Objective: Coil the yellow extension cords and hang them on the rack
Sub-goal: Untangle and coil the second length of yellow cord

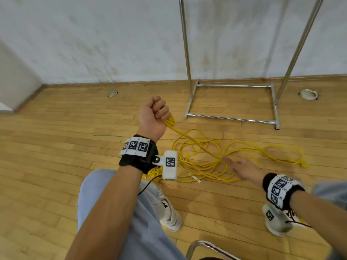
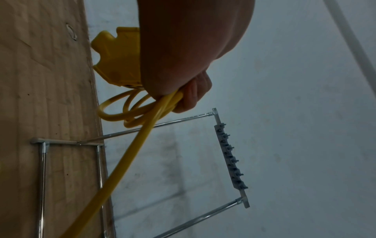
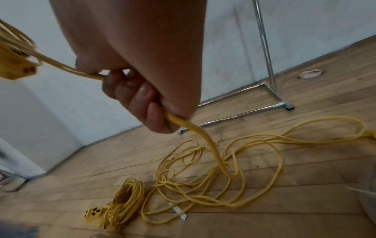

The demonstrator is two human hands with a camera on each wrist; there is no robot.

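Observation:
A yellow extension cord (image 1: 242,149) lies in a loose tangle on the wooden floor. My left hand (image 1: 161,109) is raised in a fist and grips a few coiled loops (image 2: 130,112) of it, together with its yellow socket block (image 2: 118,59). From there a strand runs down to my right hand (image 3: 138,99), whose fingers curl round the cord (image 3: 211,145) just above the tangle. A second yellow cord (image 3: 126,202) lies coiled on the floor with its socket end (image 3: 91,212) showing. The metal rack (image 1: 231,119) stands by the wall, its hook bar (image 2: 230,157) bare.
My shoes (image 1: 169,212) stand just short of the tangle. A chrome chair frame (image 1: 202,246) is at the bottom edge. Two round floor sockets (image 1: 112,93) (image 1: 308,94) sit near the white wall. Bare wooden floor stretches to the left.

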